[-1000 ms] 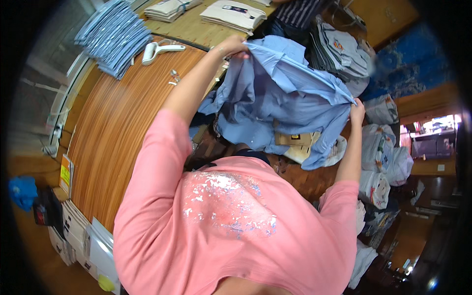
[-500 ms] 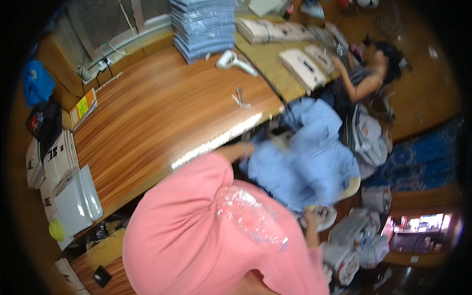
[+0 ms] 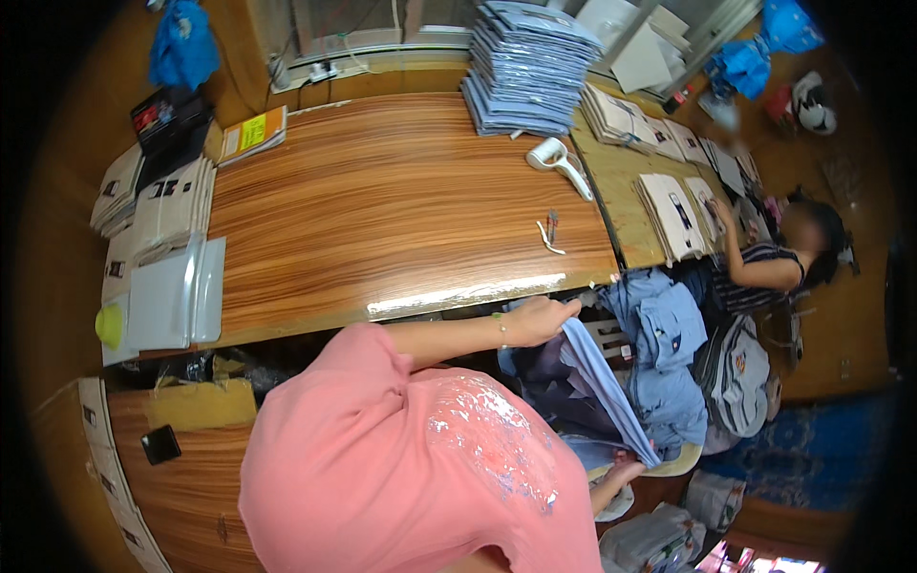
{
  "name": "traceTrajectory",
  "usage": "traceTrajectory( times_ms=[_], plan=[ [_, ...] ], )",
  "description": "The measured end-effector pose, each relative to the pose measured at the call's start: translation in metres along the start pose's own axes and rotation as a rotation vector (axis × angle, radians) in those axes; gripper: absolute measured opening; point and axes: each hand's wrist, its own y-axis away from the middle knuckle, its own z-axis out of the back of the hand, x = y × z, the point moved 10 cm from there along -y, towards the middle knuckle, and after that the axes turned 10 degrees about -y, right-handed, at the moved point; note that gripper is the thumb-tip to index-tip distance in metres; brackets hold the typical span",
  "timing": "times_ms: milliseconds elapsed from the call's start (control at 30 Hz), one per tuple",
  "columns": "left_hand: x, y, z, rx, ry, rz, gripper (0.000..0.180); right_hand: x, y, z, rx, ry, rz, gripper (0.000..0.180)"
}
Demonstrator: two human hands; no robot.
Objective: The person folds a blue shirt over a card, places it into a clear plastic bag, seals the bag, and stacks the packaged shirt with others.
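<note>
A light-blue cloth garment (image 3: 609,392) is held spread at right, its edge ends grasped by the fingers of the left hand (image 3: 543,322) and right hand (image 3: 626,471). It is judged light, soft and best held by its edge. Whitish contents (image 3: 652,542) are enclosed in translucent plastic bags (image 3: 714,498), near right.

Past our left hand (image 3: 540,323), we could cross the table (image 3: 382,210) midway; a shirt stack (image 3: 525,72) and white tool (image 3: 564,167) block its far-right corner.
</note>
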Motion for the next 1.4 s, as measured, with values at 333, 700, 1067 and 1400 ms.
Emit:
traceTrajectory(
  times_ms=[333,700,1067,1400],
  plan=[
    [0.002,-0.014,0.292,-0.29,0.498,-0.008,0.026,0.208,0.122,-0.368,0.918,-0.142,0.514,0.059],
    [0.067,-0.008,0.503,-0.765,0.508,-0.062,0.033,0.268,0.227,-0.583,0.845,-0.189,0.91,0.054],
    [0.347,0.443,0.533,-1.337,-0.478,0.996,0.067,-0.078,0.482,-0.571,2.219,0.533,-0.157,0.074],
    [0.216,0.334,0.226,-0.724,-0.884,1.163,0.047,-0.178,0.054,-0.604,1.058,1.542,0.842,0.067]
  ],
)
